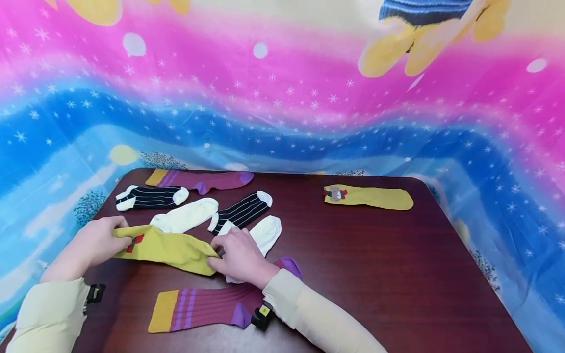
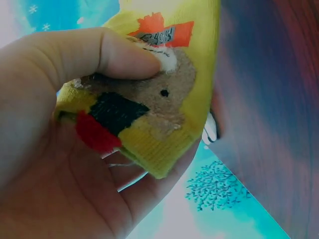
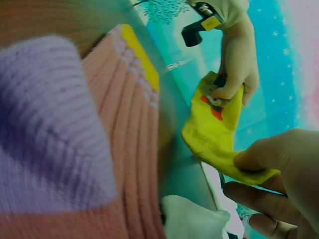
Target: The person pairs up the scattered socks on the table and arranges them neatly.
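Both hands hold a yellow sock (image 1: pixel 169 247) stretched between them above the left part of the table. My left hand (image 1: pixel 98 242) pinches its cuff, where the left wrist view shows an animal-face patch (image 2: pixel 167 94) under the thumb. At the toe end, my right hand (image 1: pixel 240 257) pinches the fabric between thumb and fingers. A matching yellow sock (image 1: pixel 375 197) lies flat at the back right. Below the right hand are a white sock (image 1: pixel 268 233), partly hidden, and a maroon sock (image 1: pixel 212 306) with a yellow cuff and purple heel.
Another maroon sock (image 1: pixel 220 181) lies along the back edge. Near it are two black striped socks (image 1: pixel 154 197) and another white sock (image 1: pixel 190 215). A patterned cloth (image 1: pixel 282 122) hangs behind the dark wooden table (image 1: pixel 375 274).
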The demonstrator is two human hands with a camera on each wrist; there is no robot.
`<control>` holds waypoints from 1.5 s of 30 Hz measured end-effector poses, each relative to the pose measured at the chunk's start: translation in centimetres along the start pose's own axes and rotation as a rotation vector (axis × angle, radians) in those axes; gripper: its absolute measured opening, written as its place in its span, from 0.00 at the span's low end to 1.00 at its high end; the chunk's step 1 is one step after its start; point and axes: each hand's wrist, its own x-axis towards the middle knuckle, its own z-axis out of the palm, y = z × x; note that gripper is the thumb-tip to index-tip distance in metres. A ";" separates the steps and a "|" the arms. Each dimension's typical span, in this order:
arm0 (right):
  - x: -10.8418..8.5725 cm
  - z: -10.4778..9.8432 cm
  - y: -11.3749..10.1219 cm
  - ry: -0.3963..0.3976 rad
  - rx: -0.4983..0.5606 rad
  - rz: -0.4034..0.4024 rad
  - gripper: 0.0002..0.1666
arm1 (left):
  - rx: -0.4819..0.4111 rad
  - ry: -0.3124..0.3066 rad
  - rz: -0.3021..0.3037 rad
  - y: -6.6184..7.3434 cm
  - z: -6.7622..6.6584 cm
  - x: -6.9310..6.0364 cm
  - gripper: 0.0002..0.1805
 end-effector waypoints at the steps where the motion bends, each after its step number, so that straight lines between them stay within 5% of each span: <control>1: 0.0 -0.2 0.1 0.010 0.024 0.004 0.06 | -0.004 0.004 0.002 0.2 -0.1 -0.1 0.08; 17: 0.1 -2.1 2.1 0.118 0.314 0.109 0.05 | -0.065 0.233 0.089 1.9 -0.2 0.3 0.05; 26: -0.2 -3.2 3.5 0.193 0.449 0.201 0.06 | -0.055 0.349 0.204 3.6 0.2 1.2 0.11; 45: -0.8 -4.8 6.5 0.372 0.474 0.277 0.06 | -0.171 0.388 0.204 6.7 1.5 3.8 0.12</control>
